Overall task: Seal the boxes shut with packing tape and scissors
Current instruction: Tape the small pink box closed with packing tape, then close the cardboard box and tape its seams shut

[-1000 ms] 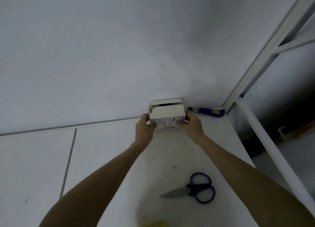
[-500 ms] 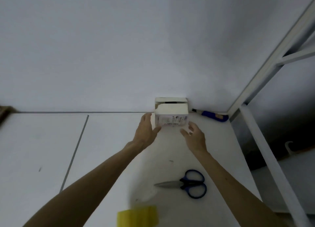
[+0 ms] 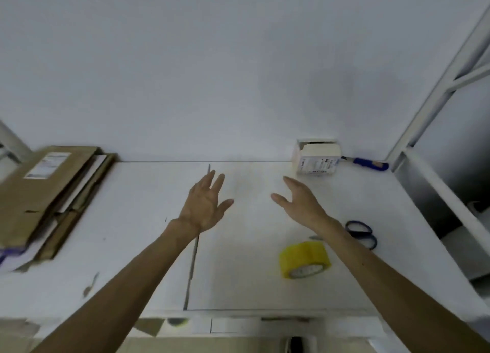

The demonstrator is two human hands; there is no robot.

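Gaping white box (image 3: 315,157) with printed front

The light was dim and flat, with a cool grey-blue cast over the wall (image 3: 212,60) and the bench (image 3: 252,286). Nothing glared. Shadows were soft, no more than a faint grey patch on the wall toward the upper right. Motion blur smeared the whole view (worst on the flattened cardboard (image 3: 39,193) at the bench's left edge, and along its near edge). The print on the small box (image 3: 315,159) was too soft to read. The wide lens bowed the bench's far edge and slanted the white frame (image 3: 434,92) at the right.
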